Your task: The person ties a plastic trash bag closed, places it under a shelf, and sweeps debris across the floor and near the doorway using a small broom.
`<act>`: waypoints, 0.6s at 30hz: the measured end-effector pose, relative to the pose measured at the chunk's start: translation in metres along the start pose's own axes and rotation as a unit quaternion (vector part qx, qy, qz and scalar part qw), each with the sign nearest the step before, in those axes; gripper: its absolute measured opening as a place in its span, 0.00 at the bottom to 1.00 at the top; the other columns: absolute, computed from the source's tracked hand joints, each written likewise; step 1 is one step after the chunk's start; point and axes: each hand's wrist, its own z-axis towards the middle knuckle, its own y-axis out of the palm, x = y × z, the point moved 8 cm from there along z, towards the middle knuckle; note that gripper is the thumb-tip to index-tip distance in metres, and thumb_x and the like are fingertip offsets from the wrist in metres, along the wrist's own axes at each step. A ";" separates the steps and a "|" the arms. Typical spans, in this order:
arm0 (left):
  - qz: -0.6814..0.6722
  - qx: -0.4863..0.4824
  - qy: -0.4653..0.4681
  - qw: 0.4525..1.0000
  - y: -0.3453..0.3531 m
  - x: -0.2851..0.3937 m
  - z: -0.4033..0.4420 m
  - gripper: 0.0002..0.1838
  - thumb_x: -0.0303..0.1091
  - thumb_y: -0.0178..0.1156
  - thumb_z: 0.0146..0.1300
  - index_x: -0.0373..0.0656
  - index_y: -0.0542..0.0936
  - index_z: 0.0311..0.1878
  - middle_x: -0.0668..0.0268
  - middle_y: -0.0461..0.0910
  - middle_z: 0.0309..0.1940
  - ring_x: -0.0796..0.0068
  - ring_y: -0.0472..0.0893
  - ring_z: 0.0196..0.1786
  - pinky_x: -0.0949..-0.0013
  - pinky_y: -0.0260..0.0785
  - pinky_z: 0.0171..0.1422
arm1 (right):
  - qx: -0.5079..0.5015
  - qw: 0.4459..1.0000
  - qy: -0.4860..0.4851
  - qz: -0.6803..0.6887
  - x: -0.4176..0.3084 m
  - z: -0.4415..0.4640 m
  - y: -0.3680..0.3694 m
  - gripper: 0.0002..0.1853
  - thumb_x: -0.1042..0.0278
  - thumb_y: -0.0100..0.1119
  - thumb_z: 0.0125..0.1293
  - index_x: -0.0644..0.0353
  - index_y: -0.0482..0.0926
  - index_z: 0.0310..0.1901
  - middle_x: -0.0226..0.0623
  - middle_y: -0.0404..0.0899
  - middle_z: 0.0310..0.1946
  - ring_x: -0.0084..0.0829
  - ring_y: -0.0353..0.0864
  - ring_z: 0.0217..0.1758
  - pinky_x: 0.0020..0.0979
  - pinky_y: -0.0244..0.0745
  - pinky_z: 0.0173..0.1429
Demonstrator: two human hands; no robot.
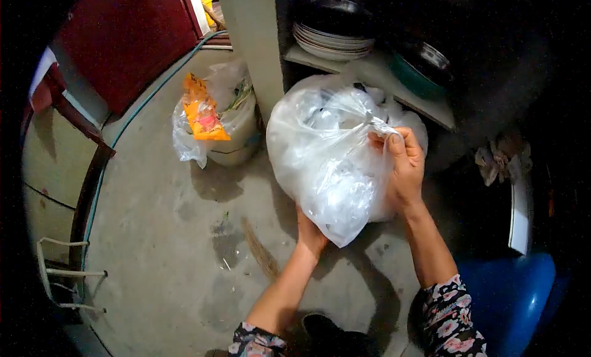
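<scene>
A large, bulging white plastic bag [326, 166] fills the space in front of me, its thin film wrinkled and partly see-through. My right hand [407, 169] pinches the gathered, twisted top of the bag between thumb and fingers. Low on the bag's near side is my left hand [313, 234], reaching beneath it and touching it. The bag covers the left fingers, so their grip is hidden. What the bag contains cannot be made out clearly.
A lined waste bucket [237, 138] with an orange wrapper [203, 114] stands left. Stacked plates [332, 43] sit on a shelf behind the bag. A hose [132, 114] crosses the floor; a straw brush [261, 252] lies nearby. A blue plastic object [508, 301] is at lower right.
</scene>
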 end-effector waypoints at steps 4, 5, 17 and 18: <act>-0.077 -0.022 -0.049 0.996 -0.008 -0.004 0.047 0.28 0.48 0.44 0.68 0.41 0.61 0.66 0.60 0.67 0.62 0.63 0.68 0.62 0.59 0.63 0.66 | -0.024 0.989 -0.059 -0.131 0.005 0.016 0.003 0.09 0.69 0.49 0.67 0.64 0.76 0.41 0.32 0.77 0.36 0.21 0.72 0.39 0.21 0.65 0.48; -0.046 -0.044 -0.050 0.997 -0.009 -0.008 0.056 0.27 0.47 0.44 0.69 0.41 0.61 0.65 0.60 0.67 0.61 0.63 0.69 0.61 0.60 0.63 0.66 | -0.043 0.969 -0.088 -0.225 0.006 0.017 0.003 0.10 0.69 0.49 0.66 0.65 0.76 0.42 0.35 0.78 0.36 0.23 0.74 0.41 0.22 0.66 0.50; 0.037 0.051 -0.259 0.964 -0.076 -0.067 0.134 0.28 0.51 0.47 0.67 0.42 0.65 0.62 0.60 0.70 0.58 0.64 0.72 0.57 0.58 0.66 0.61 | -0.139 0.704 -0.085 -0.691 0.104 0.017 0.005 0.50 0.56 0.70 0.41 0.52 0.56 0.68 0.57 0.45 0.68 0.63 0.44 0.69 0.61 0.45 0.67; 0.040 0.068 -0.257 0.963 -0.080 -0.067 0.139 0.28 0.51 0.48 0.66 0.42 0.65 0.62 0.60 0.70 0.58 0.64 0.72 0.57 0.58 0.66 0.61 | -0.107 0.695 -0.151 -0.694 0.095 0.024 0.010 0.43 0.54 0.68 0.46 0.54 0.61 0.66 0.61 0.51 0.66 0.63 0.49 0.68 0.59 0.47 0.68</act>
